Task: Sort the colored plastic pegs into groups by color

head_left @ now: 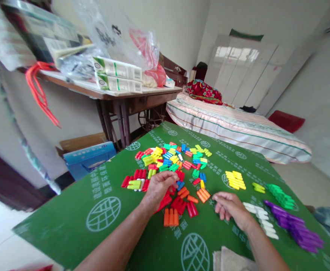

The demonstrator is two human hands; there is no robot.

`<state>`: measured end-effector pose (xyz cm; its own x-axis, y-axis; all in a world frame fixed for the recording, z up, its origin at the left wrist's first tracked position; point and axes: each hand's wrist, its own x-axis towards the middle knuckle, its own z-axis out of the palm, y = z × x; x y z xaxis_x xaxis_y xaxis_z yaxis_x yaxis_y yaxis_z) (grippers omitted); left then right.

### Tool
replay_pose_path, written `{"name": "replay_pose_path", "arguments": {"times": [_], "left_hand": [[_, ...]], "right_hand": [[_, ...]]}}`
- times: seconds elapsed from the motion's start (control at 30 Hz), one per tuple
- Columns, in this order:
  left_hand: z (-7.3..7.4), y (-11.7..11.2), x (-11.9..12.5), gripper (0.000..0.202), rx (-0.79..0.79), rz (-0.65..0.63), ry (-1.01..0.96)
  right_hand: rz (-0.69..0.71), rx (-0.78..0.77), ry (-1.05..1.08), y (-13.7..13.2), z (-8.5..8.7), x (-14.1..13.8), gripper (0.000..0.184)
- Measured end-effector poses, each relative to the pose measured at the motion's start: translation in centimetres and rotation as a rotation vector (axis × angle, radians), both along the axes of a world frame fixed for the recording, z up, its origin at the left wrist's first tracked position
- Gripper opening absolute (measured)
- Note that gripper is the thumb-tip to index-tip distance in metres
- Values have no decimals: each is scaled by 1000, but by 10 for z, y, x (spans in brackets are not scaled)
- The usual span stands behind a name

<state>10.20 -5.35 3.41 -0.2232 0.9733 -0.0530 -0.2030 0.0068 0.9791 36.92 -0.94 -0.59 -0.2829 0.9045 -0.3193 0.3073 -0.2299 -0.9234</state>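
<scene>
A green printed board (97, 210) carries a loose heap of small coloured plastic pieces (172, 160). My left hand (159, 187) rests palm down at the near edge of the heap with its fingers curled over red pieces (179, 205); what it grips, if anything, is hidden. My right hand (230, 206) lies on the board to the right, fingers bent loosely, beside orange pieces (203, 194) and a white row (262, 222). Sorted rows lie further right: yellow (235, 180), green (280, 195) and purple (297, 227).
A wooden sewing table (131, 99) with boxes and plastic bags stands at the back left. Behind the board is a bed (238, 128) with a striped cover. A blue box (88, 160) sits on the floor at the left. A grey cloth (232, 261) lies at the board's near edge.
</scene>
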Motion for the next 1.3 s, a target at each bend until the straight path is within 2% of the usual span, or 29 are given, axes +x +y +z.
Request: {"name": "replay_pose_path", "arguments": {"times": [0.13, 0.23, 0.33, 0.47, 0.63, 0.93, 1.3], "left_hand": [[-7, 1, -1, 13, -13, -20, -86], [-8, 3, -3, 16, -37, -4, -208], [-4, 4, -6, 20, -55, 27, -312], [1, 6, -8, 16, -89, 23, -408], [2, 7, -9, 11, -115, 1, -434], [5, 10, -11, 14, -136, -24, -438], [8, 13, -9, 16, -146, -27, -467]], "right_hand": [[-115, 78, 78, -5, -6, 0, 43], [-167, 120, 116, -8, -11, 1, 43], [-144, 110, 123, -9, -14, 5, 44], [-91, 79, 124, -7, -14, 10, 45], [-70, 72, 131, -5, -12, 10, 44], [-101, 83, 109, -3, -6, 3, 44], [-115, 102, 90, -1, -7, 0, 40]]}}
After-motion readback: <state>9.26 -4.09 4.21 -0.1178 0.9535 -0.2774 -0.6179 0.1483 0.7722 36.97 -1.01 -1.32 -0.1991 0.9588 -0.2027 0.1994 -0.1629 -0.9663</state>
